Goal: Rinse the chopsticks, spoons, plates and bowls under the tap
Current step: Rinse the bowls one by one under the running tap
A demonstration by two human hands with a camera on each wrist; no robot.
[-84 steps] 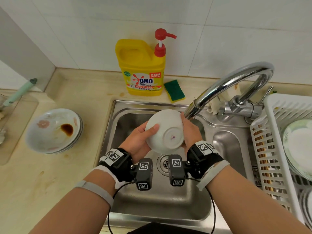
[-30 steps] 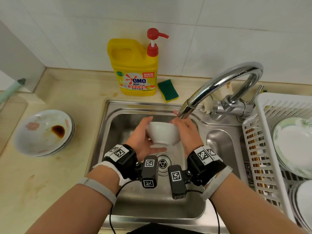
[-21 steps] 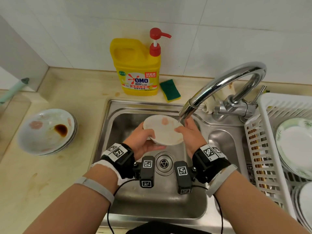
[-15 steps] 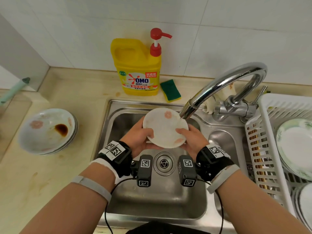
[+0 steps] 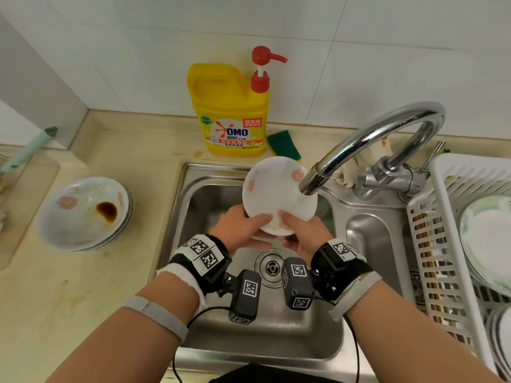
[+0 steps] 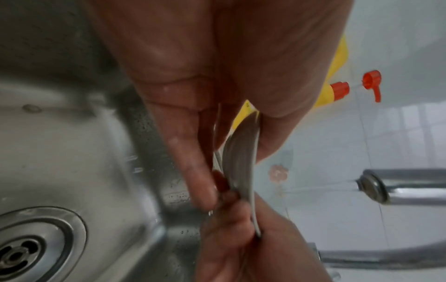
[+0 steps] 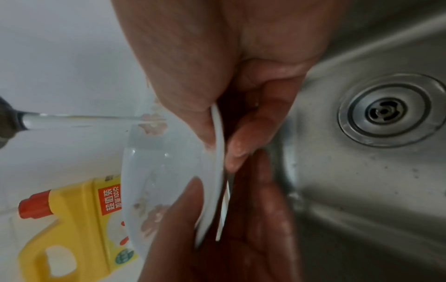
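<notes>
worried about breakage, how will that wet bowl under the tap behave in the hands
The bowl looks like glazed ceramic: probably stiff and fragile if dropped into the steel sink. Water runs over it, so it is likely slippery. Both the left hand and right hand pinch its rim, which seems wise.

One held bowl [image 5: 278, 196], one detergent bottle [image 5: 232, 111], one sponge [image 5: 283, 143], two hands.

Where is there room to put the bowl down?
Bare beige counter lies in front of the stacked dirty bowls, left of the steel sink. The sink floor around the round drain is bare too. The white plastic drying rack is crowded with plates, and the yellow soap jug and green sponge fill the back edge.
</notes>
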